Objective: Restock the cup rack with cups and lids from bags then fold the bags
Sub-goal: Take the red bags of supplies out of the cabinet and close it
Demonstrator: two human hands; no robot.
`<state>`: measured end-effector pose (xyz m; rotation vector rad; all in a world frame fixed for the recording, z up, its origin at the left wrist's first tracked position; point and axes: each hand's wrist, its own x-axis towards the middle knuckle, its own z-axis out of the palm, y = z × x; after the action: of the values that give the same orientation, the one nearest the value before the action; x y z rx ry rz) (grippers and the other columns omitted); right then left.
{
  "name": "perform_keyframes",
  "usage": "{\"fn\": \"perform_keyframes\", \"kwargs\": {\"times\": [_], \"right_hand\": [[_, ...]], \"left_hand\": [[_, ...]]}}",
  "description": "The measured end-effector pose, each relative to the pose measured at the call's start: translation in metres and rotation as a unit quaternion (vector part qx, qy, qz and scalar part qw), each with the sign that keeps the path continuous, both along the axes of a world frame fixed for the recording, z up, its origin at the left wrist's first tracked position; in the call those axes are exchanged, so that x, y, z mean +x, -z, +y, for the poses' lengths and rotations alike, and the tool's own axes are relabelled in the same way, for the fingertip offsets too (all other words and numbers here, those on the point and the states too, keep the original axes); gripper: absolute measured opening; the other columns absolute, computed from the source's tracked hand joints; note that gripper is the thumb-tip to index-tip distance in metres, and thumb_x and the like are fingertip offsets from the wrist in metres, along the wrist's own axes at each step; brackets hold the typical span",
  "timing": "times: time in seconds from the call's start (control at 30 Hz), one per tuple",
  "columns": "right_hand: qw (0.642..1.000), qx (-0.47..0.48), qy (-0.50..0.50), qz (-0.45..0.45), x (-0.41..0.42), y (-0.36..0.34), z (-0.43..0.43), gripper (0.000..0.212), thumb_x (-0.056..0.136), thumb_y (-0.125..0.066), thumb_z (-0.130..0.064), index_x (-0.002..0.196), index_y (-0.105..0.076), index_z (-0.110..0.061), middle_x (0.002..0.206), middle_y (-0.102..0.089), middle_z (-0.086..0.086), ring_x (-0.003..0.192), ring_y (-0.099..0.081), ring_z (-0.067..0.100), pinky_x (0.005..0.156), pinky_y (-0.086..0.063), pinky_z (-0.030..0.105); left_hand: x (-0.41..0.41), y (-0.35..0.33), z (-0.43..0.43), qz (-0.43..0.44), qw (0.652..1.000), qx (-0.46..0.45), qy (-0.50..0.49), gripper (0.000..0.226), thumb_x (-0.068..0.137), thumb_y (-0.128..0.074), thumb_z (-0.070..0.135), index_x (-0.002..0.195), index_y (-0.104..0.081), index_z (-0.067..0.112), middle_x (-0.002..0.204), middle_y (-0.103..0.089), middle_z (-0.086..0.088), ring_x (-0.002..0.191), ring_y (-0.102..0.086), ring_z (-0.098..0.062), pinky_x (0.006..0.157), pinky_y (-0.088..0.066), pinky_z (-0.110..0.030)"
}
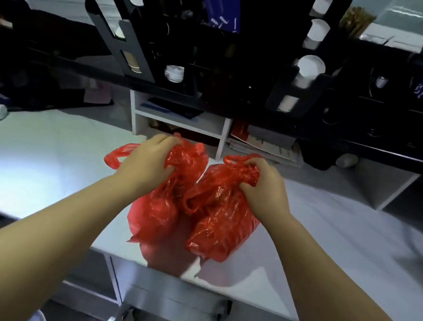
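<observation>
While hands grip red bags | blue packets: writing blurred

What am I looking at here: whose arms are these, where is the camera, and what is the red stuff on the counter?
No machine here: a person wears one camera on the head, looking forward and down, so the bare arms are the wearer's own. The left hand grips the bunched top of one red bag, the right hand the top of a second red bag. Both bulging bags rest on the white counter. Behind stands the black cup rack, with white cups in some slots. The bags' contents are hidden.
</observation>
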<state>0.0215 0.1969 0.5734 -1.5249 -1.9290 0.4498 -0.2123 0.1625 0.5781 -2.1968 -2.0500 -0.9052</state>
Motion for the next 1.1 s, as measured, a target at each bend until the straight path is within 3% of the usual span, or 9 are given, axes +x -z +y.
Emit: {"fn": "perform_keyframes", "kwargs": {"times": [0.17,0.37,0.5,0.6,0.73,0.87,1.1], "right_hand": [[0.999,-0.036,0.025,-0.018,-0.02,0.02,0.021,0.047,0.085,-0.065,-0.015,0.129,-0.049,-0.025,0.126,-0.049,0.003,0.114,-0.05,0.021,0.092,-0.038,0.026],[0.993,-0.071,0.017,-0.096,-0.026,0.016,0.025,0.055,0.084,-0.066,-0.028,0.135,-0.044,-0.029,0.135,-0.043,0.003,0.118,-0.05,0.025,0.099,-0.045,0.042],[0.985,-0.11,-0.017,-0.135,-0.017,-0.002,0.014,0.069,0.083,-0.069,-0.036,0.143,-0.037,-0.028,0.143,-0.036,0.005,0.126,-0.044,0.027,0.101,-0.043,0.041],[0.99,-0.058,-0.015,-0.13,-0.003,-0.018,-0.004,0.06,0.085,-0.066,-0.039,0.139,-0.044,-0.029,0.138,-0.041,0.002,0.123,-0.046,0.023,0.098,-0.043,0.037],[0.994,0.014,-0.02,-0.108,0.026,-0.029,-0.04,0.04,0.089,-0.063,-0.035,0.127,-0.056,-0.025,0.127,-0.053,-0.002,0.112,-0.052,0.017,0.087,-0.041,0.028],[0.991,0.048,-0.045,-0.121,0.064,-0.021,-0.082,0.032,0.09,-0.062,-0.033,0.12,-0.061,-0.023,0.117,-0.059,-0.004,0.105,-0.054,0.014,0.085,-0.045,0.029],[0.975,0.001,-0.125,-0.184,0.131,0.037,-0.165,0.029,0.093,-0.057,-0.033,0.121,-0.058,-0.024,0.116,-0.06,-0.007,0.102,-0.056,0.013,0.083,-0.05,0.035]], "left_hand": [[-0.015,0.023,0.035,-0.017,0.999,-0.052,0.004,0.06,0.077,-0.068,0.011,0.134,-0.048,0.014,0.129,-0.046,-0.011,0.116,-0.049,-0.03,0.092,-0.043,-0.037],[-0.018,0.03,0.045,0.047,0.992,-0.118,-0.017,0.066,0.081,-0.066,0.032,0.14,-0.039,0.027,0.14,-0.042,-0.004,0.118,-0.048,-0.031,0.092,-0.046,-0.042],[-0.017,0.013,0.034,0.067,0.986,-0.142,-0.056,0.07,0.079,-0.067,0.041,0.141,-0.035,0.035,0.14,-0.041,-0.004,0.122,-0.041,-0.034,0.096,-0.042,-0.047],[-0.009,-0.004,0.014,0.083,0.985,-0.133,-0.072,0.069,0.078,-0.067,0.046,0.14,-0.037,0.036,0.137,-0.041,-0.005,0.124,-0.035,-0.035,0.097,-0.038,-0.049],[0.009,-0.016,-0.026,0.048,0.994,-0.078,-0.057,0.056,0.079,-0.068,0.045,0.129,-0.051,0.029,0.129,-0.048,-0.005,0.121,-0.04,-0.033,0.096,-0.041,-0.048],[0.048,-0.007,-0.079,0.023,0.999,-0.031,-0.023,0.044,0.079,-0.071,0.037,0.118,-0.061,0.021,0.119,-0.056,-0.005,0.113,-0.047,-0.03,0.09,-0.039,-0.04],[0.126,0.065,-0.177,0.038,0.995,-0.095,0.0,0.038,0.082,-0.067,0.038,0.116,-0.061,0.023,0.118,-0.056,0.002,0.11,-0.05,-0.025,0.083,-0.046,-0.041]]}}
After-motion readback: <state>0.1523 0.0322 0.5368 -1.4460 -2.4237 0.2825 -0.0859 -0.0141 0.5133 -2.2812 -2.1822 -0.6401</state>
